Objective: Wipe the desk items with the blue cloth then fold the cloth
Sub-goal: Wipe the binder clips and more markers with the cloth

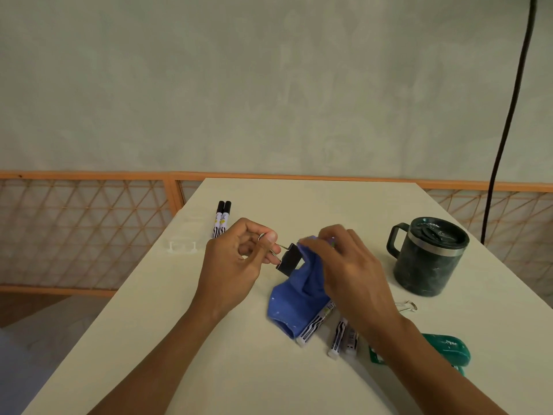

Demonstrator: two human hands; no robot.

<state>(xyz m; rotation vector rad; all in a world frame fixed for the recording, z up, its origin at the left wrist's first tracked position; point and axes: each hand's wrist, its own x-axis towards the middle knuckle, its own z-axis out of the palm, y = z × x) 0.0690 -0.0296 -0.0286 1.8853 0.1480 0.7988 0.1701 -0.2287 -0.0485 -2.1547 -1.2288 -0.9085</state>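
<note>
Head view, looking down on a pale desk (299,199). The left hand (236,262) is curled, with thumb and fingers pinching the wire handles of a black binder clip (291,259). The clip is held above the desk, its black body pointing toward the other hand. The right hand (350,271) is also curled. Its fingertips bunch the upper end of the blue cloth (296,301) and press it against the far side of the clip body. From this grip the cloth trails down to the desk just in front of the hands, where its lower part lies crumpled.

A white marker (315,323) with a black pattern lies partly under the lower edge of the cloth. Two similar markers (341,336) lie side by side just right of it, partly hidden by the right wrist. Another pair of markers with black caps (223,218) lies near the left edge of the desk, beyond the left hand.

A dark lidded mug (428,256) stands at right, handle toward the hands. The wire loop of a second clip (407,305) shows beside the right wrist. A green object (449,350) lies partly hidden behind the right forearm.
</note>
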